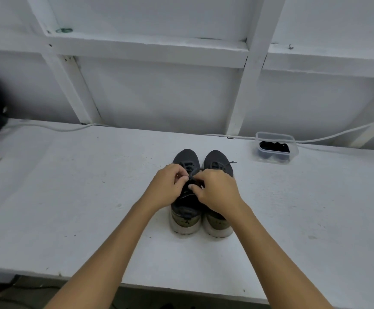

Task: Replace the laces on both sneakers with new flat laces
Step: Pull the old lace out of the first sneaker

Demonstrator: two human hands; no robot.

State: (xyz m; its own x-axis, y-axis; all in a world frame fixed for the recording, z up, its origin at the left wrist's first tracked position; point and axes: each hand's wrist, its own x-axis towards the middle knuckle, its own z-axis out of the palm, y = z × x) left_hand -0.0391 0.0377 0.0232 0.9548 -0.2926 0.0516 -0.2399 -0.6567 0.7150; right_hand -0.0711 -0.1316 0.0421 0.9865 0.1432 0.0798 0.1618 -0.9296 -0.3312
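While curled, fingers (182,177) on lace (192,179)

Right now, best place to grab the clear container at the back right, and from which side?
Take the clear container by its two long side walls, coming straight down from above. It stands upright and open-topped on the table, apart from the sneakers, with dark contents sitting low inside, so the rim is free. The wall and cable close behind probably rule out a rear approach.

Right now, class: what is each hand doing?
Left hand: pinching the lace of the left sneaker.
Right hand: pinching the same lace.
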